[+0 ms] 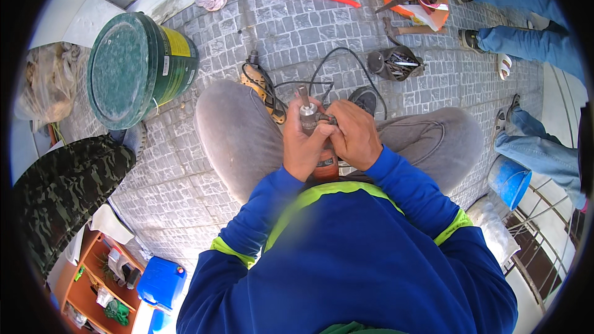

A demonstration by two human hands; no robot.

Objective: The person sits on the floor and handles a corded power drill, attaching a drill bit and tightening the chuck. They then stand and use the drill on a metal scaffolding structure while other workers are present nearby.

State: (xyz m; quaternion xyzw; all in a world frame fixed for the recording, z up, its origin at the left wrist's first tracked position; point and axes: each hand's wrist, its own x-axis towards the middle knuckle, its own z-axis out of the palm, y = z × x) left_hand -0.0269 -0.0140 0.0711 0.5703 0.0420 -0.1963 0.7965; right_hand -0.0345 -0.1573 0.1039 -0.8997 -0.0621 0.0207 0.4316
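power drill (pixel 311 125) over lap, between knees | left hand (pixel 304 147) wrapped round body, right hand (pixel 354 136) pinching at metal chuck (pixel 308 111) | likely heavy, rigid, smooth metal nose; best gripped at body

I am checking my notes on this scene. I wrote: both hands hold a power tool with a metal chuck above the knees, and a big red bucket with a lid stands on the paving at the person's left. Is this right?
Not quite: the large lidded bucket is green, not red, as the head view shows. The rest holds: the left hand and right hand hold the power tool with the metal chuck above the knees, and the bucket stands on the paving at the person's left.
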